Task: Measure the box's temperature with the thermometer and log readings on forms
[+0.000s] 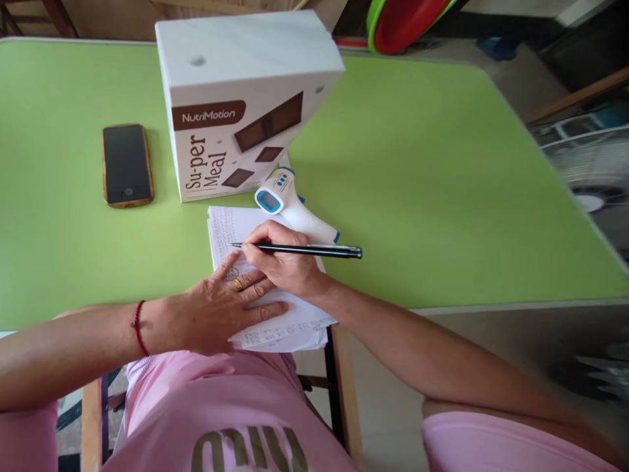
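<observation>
Pinched in the fingers of my right hand (pixel 287 262) is a black pen (pixel 314 250), its tip at the written lines near the upper left of the paper (pixel 295 321). My left hand (pixel 230 308) lies on the sheets with its fingers spread, partly covering the writing. The paper is a small stack of sheets with handwriting at the left and bottom edges, and its lower edge reaches past the table's edge. Just beyond my right hand, a white and blue infrared thermometer (pixel 295 208) rests on its side, touching or overlapping the paper's top corner.
A tall white NutriMotion box (pixel 250 52) stands behind the thermometer. To its left lies a phone (pixel 128 164) in a brown case. The green table (pixel 417 183) extends far to the right. Red and green basins (pixel 407 23) and a fan (pixel 590 177) are beyond its edges.
</observation>
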`<state>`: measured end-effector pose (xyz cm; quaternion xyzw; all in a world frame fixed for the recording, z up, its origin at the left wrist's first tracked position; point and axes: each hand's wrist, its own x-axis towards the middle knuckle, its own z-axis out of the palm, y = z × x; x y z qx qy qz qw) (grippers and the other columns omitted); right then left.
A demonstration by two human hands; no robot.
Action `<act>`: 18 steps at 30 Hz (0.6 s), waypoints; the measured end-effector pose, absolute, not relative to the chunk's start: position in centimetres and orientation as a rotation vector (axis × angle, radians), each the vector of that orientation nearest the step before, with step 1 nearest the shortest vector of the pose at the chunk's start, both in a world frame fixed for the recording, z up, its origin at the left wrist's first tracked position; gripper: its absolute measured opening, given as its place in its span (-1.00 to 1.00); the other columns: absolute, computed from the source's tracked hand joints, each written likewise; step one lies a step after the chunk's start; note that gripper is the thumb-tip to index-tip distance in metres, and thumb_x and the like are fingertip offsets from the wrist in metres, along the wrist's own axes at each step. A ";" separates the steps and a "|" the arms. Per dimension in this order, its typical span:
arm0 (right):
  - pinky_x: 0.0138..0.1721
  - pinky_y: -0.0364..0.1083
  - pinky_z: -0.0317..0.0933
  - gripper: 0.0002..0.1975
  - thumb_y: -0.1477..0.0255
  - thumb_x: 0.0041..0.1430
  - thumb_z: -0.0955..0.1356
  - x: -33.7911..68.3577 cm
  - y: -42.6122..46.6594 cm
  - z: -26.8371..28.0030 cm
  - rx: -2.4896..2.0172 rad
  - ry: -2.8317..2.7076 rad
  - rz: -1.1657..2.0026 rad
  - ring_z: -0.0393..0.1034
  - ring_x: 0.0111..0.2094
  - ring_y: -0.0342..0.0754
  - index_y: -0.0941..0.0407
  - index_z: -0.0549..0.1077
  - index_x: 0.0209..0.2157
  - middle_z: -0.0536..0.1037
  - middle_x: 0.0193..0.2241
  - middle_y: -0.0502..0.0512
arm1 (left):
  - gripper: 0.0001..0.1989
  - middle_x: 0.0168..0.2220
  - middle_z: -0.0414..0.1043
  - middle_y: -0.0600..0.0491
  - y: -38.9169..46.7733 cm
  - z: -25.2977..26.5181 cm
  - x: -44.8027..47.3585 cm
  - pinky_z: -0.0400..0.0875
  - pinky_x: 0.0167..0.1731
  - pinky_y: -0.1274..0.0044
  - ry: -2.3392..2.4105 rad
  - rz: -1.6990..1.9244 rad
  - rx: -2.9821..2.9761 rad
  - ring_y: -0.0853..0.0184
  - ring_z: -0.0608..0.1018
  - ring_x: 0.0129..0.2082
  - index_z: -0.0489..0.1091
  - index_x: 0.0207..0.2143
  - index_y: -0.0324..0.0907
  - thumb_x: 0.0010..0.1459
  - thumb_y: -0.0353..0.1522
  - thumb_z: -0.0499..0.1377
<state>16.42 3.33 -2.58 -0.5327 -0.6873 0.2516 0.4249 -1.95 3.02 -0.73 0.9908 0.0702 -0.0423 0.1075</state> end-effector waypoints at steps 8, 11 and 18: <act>-0.54 -0.16 0.20 -0.83 0.36 0.18 0.36 16.4 3.4 -2.5 -1.359 -1.738 0.629 0.25 -0.61 -0.18 0.04 0.31 -0.46 0.44 -0.60 -0.12 | -0.06 0.47 0.02 -0.18 3.0 -1.1 -2.0 -0.15 0.41 -0.09 0.203 -0.046 2.892 -0.10 0.07 0.47 0.13 0.41 -0.08 0.07 -0.02 0.38; -0.55 -0.17 0.18 -0.85 0.38 0.15 0.35 16.4 3.4 -2.3 -1.348 -1.736 0.628 0.23 -0.61 -0.20 0.04 0.32 -0.47 0.43 -0.62 -0.12 | -0.04 0.46 0.04 -0.19 3.0 -1.2 -2.0 -0.14 0.41 -0.08 0.201 -0.023 2.892 -0.11 0.08 0.47 0.15 0.40 -0.08 0.02 -0.02 0.40; -0.54 -0.16 0.19 -0.87 0.40 0.17 0.34 16.4 3.4 -2.4 -1.366 -1.726 0.629 0.26 -0.61 -0.18 0.04 0.31 -0.45 0.44 -0.61 -0.12 | -0.04 0.46 0.04 -0.18 3.2 -0.9 -2.1 -0.12 0.41 -0.07 0.201 -0.054 2.880 -0.10 0.09 0.47 0.14 0.41 -0.07 0.03 -0.04 0.40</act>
